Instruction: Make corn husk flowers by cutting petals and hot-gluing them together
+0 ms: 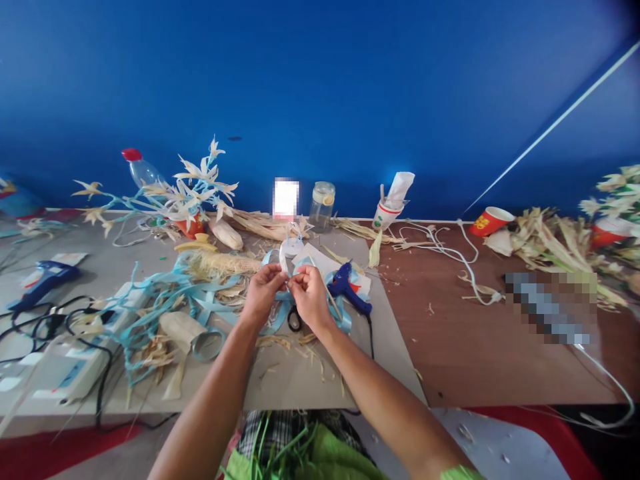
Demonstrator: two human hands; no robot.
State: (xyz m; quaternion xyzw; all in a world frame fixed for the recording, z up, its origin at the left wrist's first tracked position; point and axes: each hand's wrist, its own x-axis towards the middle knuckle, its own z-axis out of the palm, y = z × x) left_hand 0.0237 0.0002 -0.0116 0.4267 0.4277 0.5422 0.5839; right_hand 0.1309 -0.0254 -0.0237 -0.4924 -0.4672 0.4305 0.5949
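Observation:
My left hand (265, 288) and my right hand (311, 295) meet over the middle of the grey work board. Both are closed, with thumbs and fingertips pinched around a pale strip (283, 259), which looks like corn husk; its lower end is hidden by my fingers. Just right of my right hand lies a blue glue gun (345, 287). Below the hands, black scissor handles (295, 319) show on the board. Light blue ribbon (215, 300) is strewn to the left and under my hands.
Husk flowers (193, 190) on blue stems stand in a red cup at back left. A glass jar (323, 205), white cup (387, 215) and red paper cup (493, 220) line the wall. A power strip (93, 357), black cables and second glue gun (43, 283) lie left.

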